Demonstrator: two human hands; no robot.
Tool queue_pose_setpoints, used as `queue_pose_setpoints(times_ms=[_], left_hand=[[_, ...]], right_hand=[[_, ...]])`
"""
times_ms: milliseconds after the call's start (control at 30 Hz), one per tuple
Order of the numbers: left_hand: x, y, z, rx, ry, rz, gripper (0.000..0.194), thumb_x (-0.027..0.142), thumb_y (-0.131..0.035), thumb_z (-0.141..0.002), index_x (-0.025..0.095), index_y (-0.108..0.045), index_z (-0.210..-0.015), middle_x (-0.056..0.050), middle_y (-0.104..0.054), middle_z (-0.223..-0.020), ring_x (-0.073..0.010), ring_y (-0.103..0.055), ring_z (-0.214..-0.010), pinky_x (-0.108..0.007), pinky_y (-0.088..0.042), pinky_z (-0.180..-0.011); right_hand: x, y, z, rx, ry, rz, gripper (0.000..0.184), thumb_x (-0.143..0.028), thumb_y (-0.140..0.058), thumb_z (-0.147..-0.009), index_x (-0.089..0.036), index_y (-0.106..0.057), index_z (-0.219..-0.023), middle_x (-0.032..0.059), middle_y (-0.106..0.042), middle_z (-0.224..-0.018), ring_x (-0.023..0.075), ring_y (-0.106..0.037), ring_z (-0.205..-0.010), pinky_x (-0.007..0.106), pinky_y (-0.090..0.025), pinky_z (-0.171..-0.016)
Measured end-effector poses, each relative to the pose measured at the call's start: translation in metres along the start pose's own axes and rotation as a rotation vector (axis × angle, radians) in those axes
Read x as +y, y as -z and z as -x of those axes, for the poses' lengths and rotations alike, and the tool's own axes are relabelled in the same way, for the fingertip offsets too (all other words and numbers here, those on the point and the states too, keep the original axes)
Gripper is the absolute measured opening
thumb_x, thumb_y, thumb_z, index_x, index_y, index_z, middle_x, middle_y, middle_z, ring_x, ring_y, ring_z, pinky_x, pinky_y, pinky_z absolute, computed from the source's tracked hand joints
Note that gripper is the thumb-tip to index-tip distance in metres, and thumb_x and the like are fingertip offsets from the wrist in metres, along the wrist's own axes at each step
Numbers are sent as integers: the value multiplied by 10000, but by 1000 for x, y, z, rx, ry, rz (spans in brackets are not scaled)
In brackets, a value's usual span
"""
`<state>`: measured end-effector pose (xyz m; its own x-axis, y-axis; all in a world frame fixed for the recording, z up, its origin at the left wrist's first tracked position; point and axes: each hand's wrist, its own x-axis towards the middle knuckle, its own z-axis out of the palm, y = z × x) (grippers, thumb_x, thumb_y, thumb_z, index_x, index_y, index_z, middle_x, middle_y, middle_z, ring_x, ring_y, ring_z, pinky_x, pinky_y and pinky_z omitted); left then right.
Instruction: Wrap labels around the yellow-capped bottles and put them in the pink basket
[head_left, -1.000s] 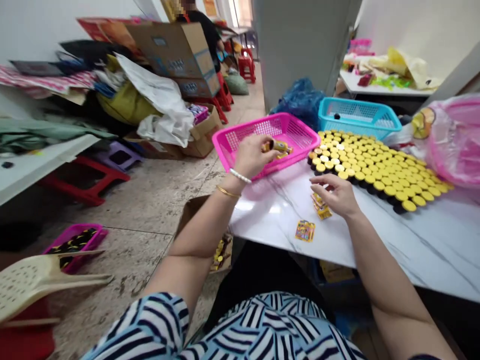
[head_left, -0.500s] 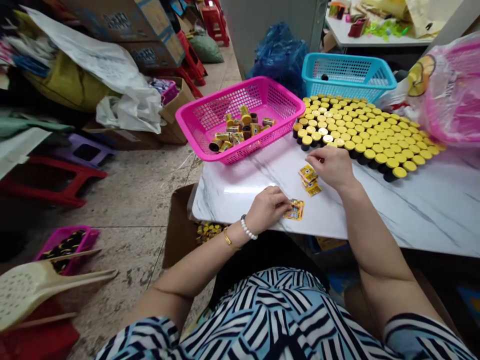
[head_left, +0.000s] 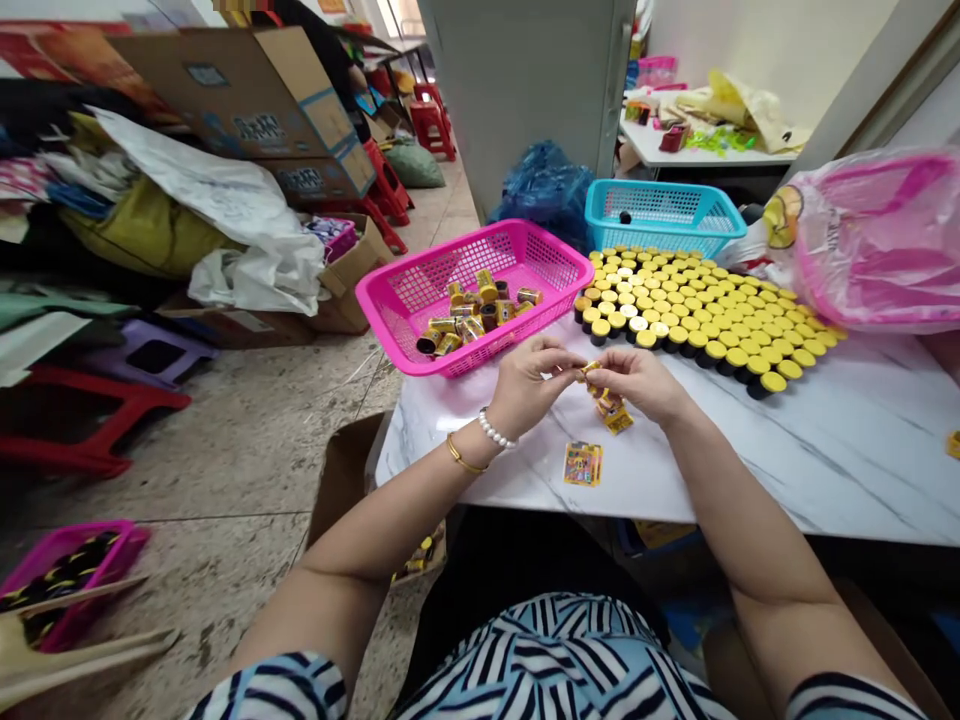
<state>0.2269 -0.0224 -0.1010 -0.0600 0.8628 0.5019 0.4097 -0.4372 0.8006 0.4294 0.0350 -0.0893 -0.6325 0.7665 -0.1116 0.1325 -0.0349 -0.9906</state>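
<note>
My left hand (head_left: 531, 384) and my right hand (head_left: 639, 382) meet above the marbled white table. Pinched between their fingertips is a small yellow printed paper (head_left: 590, 371), partly covered by the fingers. Just below my right hand lies a little pile of yellow printed papers (head_left: 616, 416). Closer to the table's near edge rests a small stack of colourful printed cards (head_left: 583, 465), untouched by either hand. Rows of small dark containers with yellow lids (head_left: 720, 310) stand upright beyond my right hand.
A pink basket (head_left: 390, 330) holding several small yellow-and-black containers stands at the table's left. Behind the rows is a blue basket (head_left: 664, 200). A plastic-wrapped pink bundle (head_left: 885, 245) sits at the right. An open cardboard box (head_left: 341, 470) is below the left edge.
My left hand has left the card stack and moved up to meet my right hand. Both now pinch a small yellow paper. The camera view has tilted upward.
</note>
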Motion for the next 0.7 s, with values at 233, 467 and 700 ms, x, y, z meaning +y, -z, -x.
queue_pose_setpoints(times_ms=[233,467,700], left_hand=[[-8,-4,-5,-188,489,363,346,445,-853,-780,119,-789,-876,-63,-734,-787,-135,-631,-689,-259,-515,-650],[-14,6,-3,-203,466,428,450,430,-865,-770,139,-776,-1102,-90,-778,-994,-160,-692,-799,-277,-539,-724],[-22,3,-2,-119,579,519,340,407,-895,-707,116,-769,-827,-49,-733,-749,-101,-596,-595,-238,-461,-584]], right_hand=[[9,-1,-5,90,31,50,286,-475,-773,-801,-200,-697,-825,-5,-708,-686,125,-609,-571,272,-496,-565],[6,-3,-1,-29,-7,127,243,-423,-774,-824,-194,-701,-787,-17,-671,-656,104,-566,-564,243,-437,-539],[12,-7,-10,212,-24,-82,354,-519,-812,-786,-194,-690,-857,23,-745,-807,116,-659,-636,222,-455,-528]])
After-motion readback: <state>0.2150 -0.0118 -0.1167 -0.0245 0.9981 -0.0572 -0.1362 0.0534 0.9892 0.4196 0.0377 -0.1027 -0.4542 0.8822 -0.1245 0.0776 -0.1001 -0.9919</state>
